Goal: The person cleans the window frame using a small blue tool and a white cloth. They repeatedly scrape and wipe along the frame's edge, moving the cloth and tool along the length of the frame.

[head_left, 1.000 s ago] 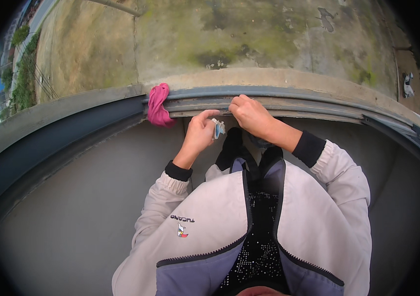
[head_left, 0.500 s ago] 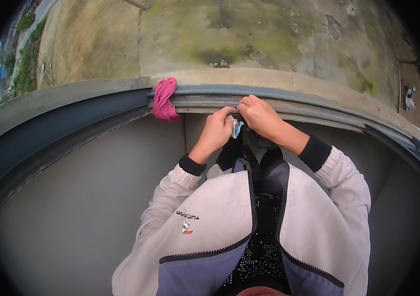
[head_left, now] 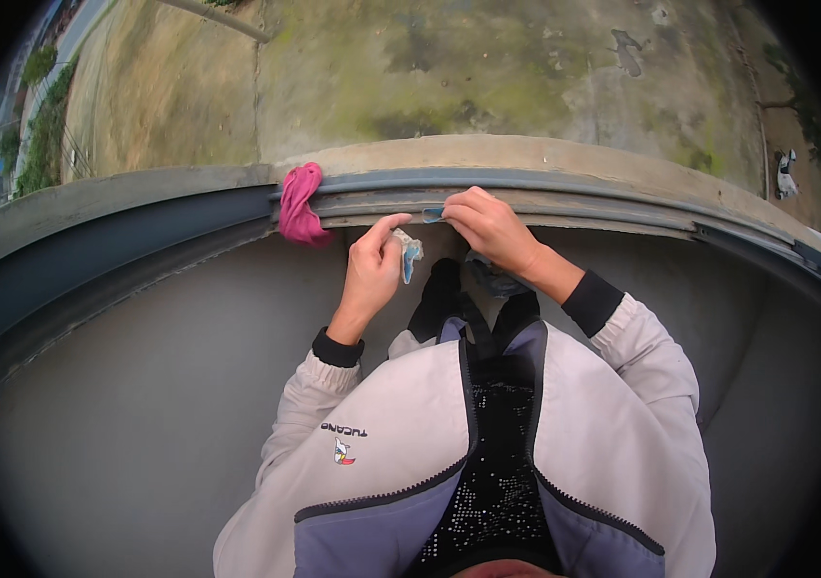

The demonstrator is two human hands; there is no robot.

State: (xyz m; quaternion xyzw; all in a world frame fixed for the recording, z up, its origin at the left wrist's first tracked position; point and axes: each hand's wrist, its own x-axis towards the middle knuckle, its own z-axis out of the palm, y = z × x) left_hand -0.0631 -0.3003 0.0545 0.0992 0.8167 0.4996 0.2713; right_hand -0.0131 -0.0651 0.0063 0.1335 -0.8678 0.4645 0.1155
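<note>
My left hand is closed round a crumpled white and light-blue scrap, paper or film, which sticks out on its right side. Its index finger stretches toward the metal window track. A small flat blue strip lies at the inner edge of the track, its right end pinched by the fingertips of my right hand. Whether the strip is stuck to the track I cannot tell. Left of both hands, a twisted pink cloth hangs over the track.
A grey window frame runs along the left side, above a grey wall. Past the track are a concrete ledge and a mossy concrete yard far below. A dark bundled thing shows under my right hand.
My hands have parted, the left moving left and down with the crumpled scrap. The blue strip now shows at my right fingertips. The whole view has shifted slightly.
</note>
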